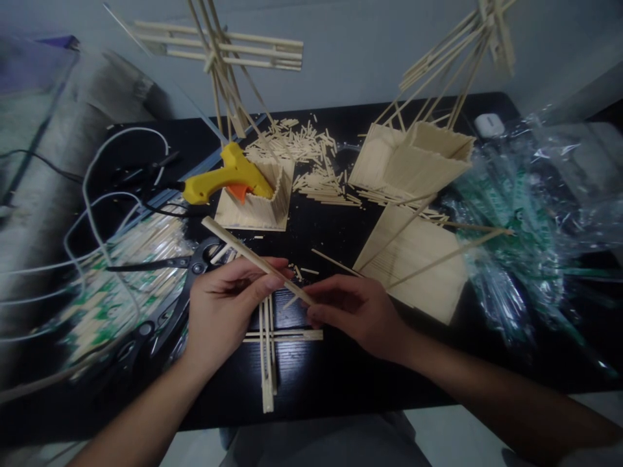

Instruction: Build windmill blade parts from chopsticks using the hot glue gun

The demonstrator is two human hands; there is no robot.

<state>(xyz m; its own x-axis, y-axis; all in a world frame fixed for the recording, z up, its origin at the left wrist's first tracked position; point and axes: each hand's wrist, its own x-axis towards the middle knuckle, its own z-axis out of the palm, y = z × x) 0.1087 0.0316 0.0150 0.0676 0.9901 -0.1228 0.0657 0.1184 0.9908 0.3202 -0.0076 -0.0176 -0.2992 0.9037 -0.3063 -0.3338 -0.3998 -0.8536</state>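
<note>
Between my hands, a few wooden sticks lie together as a narrow bundle (233, 243), slanting down to the right above the table. My left hand (233, 298) pinches the bundle near its middle. The fingers of my right hand (353, 311) close around its lower right end. Beneath my hands lies a cross-shaped frame of sticks (267, 383) on the black table. Behind them, a yellow glue gun (233, 175) rests in a small stick-built box (265, 211). Black-handled shears (168, 318) lie beside my left forearm.
Short cut sticks (302, 143) are heaped at the back. Two tall stick-built windmill-like models stand left and right, one with a tapered body (428, 155). A flat stick panel (418, 266) lies right. Clear plastic wrappers (516, 259) crowd the right; packaged sticks (121, 279) and white cables cover the left.
</note>
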